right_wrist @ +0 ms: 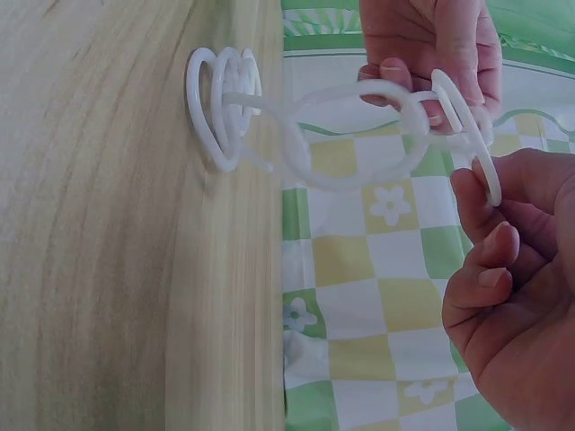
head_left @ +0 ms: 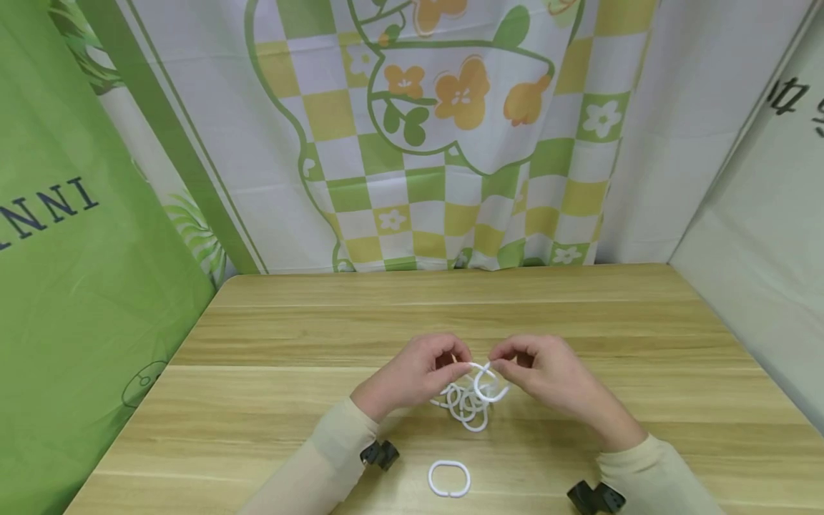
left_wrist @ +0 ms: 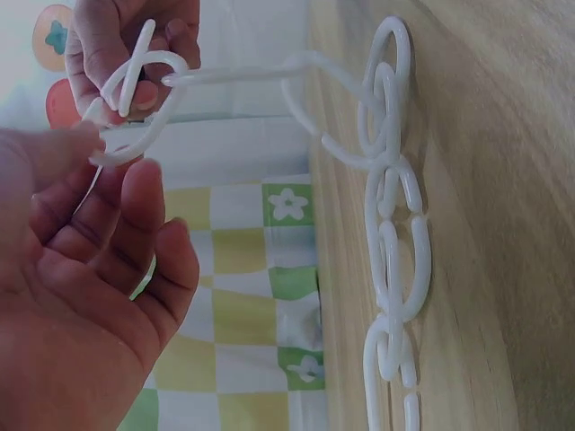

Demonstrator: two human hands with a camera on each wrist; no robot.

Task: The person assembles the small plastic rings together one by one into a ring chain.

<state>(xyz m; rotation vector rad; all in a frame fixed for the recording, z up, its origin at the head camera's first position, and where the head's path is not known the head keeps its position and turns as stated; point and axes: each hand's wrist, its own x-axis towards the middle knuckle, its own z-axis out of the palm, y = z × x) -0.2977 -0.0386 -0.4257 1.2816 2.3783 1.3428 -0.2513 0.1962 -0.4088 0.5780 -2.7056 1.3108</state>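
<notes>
Both hands meet above a linked chain of white oval plastic rings (head_left: 475, 429). My left hand (head_left: 415, 375) pinches the chain's end ring (left_wrist: 144, 148) between thumb and fingertips. Facing it, my right hand (head_left: 556, 375) pinches another white oval plastic ring (right_wrist: 488, 171) by its edge. This ring crosses the end ring close to the fingertips; whether it is hooked through cannot be told. From the hands, the chain runs down to the table, where several interlocked rings (left_wrist: 422, 260) lie. Fingers partly hide both held rings.
One loose white oval ring (head_left: 430, 478), with a small gap in its side, lies near the front of the wooden table (head_left: 290, 422). A patterned curtain (head_left: 425, 214) hangs behind the table. Green cloth (head_left: 77, 300) hangs at the left and pale cloth (head_left: 766, 250) at the right.
</notes>
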